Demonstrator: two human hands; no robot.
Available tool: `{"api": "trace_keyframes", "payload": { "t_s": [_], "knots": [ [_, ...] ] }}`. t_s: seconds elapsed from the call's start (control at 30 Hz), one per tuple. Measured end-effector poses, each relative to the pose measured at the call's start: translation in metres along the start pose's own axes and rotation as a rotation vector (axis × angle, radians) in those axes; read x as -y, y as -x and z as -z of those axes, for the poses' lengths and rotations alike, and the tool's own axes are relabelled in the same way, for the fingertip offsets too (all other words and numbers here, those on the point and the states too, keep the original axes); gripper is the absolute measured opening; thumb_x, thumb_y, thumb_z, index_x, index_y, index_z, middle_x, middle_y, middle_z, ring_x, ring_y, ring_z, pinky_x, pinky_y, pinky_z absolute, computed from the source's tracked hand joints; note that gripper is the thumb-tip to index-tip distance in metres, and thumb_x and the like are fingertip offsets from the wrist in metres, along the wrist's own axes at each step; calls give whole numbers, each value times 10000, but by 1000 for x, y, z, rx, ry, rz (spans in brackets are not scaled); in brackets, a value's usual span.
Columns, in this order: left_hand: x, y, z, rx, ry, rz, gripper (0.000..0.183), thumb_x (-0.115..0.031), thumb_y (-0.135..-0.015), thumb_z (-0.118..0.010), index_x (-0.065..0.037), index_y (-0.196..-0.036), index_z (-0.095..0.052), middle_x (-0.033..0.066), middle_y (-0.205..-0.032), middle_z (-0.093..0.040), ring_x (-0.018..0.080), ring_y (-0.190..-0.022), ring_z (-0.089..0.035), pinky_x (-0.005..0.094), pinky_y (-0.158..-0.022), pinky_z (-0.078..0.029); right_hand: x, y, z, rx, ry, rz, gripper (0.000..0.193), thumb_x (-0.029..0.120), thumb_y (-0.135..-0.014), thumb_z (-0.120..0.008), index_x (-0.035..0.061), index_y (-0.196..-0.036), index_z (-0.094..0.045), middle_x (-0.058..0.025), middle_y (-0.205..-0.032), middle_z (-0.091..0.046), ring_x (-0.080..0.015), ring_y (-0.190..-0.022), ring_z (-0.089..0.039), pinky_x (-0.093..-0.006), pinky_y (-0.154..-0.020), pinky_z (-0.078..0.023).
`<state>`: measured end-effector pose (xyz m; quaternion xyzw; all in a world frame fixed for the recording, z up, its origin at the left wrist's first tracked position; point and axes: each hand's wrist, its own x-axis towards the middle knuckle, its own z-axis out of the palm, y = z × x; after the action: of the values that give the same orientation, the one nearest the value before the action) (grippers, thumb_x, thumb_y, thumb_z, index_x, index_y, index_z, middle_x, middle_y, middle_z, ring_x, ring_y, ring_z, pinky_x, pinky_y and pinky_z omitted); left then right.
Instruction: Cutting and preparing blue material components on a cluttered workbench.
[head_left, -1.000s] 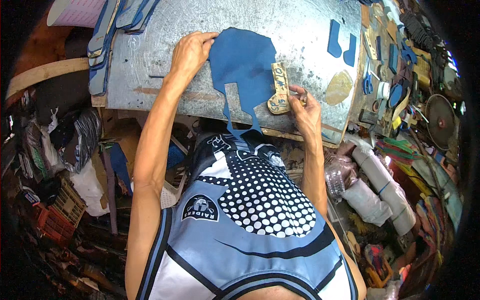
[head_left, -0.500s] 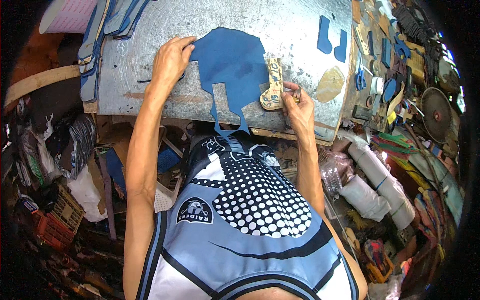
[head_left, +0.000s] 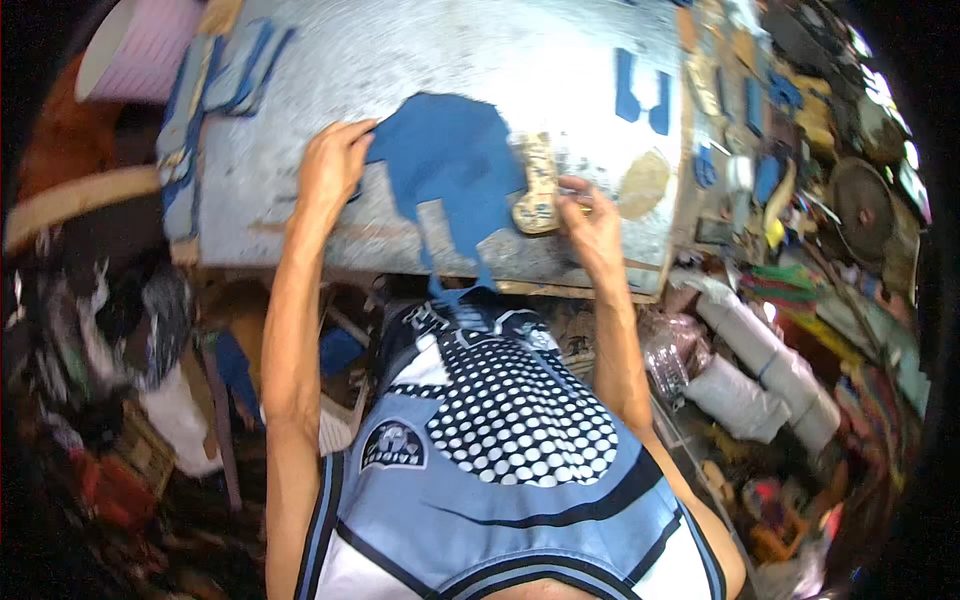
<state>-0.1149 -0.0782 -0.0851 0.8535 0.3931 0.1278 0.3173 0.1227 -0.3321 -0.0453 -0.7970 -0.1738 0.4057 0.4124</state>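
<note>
Blue, thin, flat sheet with an irregular outline and cut-outs (head_left: 445, 150): head view, lying toward the near edge of the grey, metal-topped bench (head_left: 320, 75), lower strips hanging over that edge. Left hand (head_left: 335, 165): fingers bent, tips on sheet's upper-left corner; pinching or pressing, can't tell. Right hand (head_left: 590, 218): thumb and fingers bent at the right side of a tan, L-shaped, marked template (head_left: 540, 180); blurred, can't tell if gripping. Template just right of the sheet. Toward bench's right edge: two narrow blue cut pieces (head_left: 627, 88), nearer them a tan rounded patch (head_left: 645, 185). Along bench's left edge: stacked blue-grey elongated pieces (head_left: 190, 130). Beyond right edge: blue-handled scissors (head_left: 704, 167), round dark fan (head_left: 862, 205). Below near-right corner: white plastic-wrapped rolls (head_left: 735, 397).
</note>
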Motion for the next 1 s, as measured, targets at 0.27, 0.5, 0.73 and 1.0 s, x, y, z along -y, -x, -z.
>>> {"api": "trace_keyframes", "payload": {
  "t_s": [0.27,0.5,0.73,1.0],
  "knots": [
    [-29,-20,9,39,-67,-1,269,-144,-938,-608,16,-1139,-687,215,-1034,-686,359,-945,-660,388,-849,-503,28,-50,39,-146,22,90,286,106,-879,-559,-2,-1127,-650,-93,-834,-673,-142,-744,-604,-307,-679,-499],
    [-43,-15,27,18,-160,12,303,-202,-950,-614,20,-1144,-686,213,-1071,-685,381,-969,-653,411,-858,-506,43,-83,103,-249,303,234,314,135,-857,-577,31,-1140,-668,-246,-823,-678,-361,-721,-658,-449,-708,-511],
    [-56,-5,19,-181,-371,-38,280,-227,-953,-627,7,-1096,-682,159,-980,-667,349,-881,-649,421,-757,-509,12,-199,249,-570,515,211,345,279,-805,-688,60,-1071,-714,-275,-962,-689,-410,-926,-681,-464,-803,-549],
    [-55,-4,12,-233,-472,-42,234,-189,-950,-635,-2,-1087,-667,144,-947,-656,338,-844,-643,415,-697,-508,4,-306,338,-456,796,-46,800,516,-765,-737,-7,-1342,-553,-275,-1241,-622,-401,-1173,-599,-455,-977,-474]
  ]
}}
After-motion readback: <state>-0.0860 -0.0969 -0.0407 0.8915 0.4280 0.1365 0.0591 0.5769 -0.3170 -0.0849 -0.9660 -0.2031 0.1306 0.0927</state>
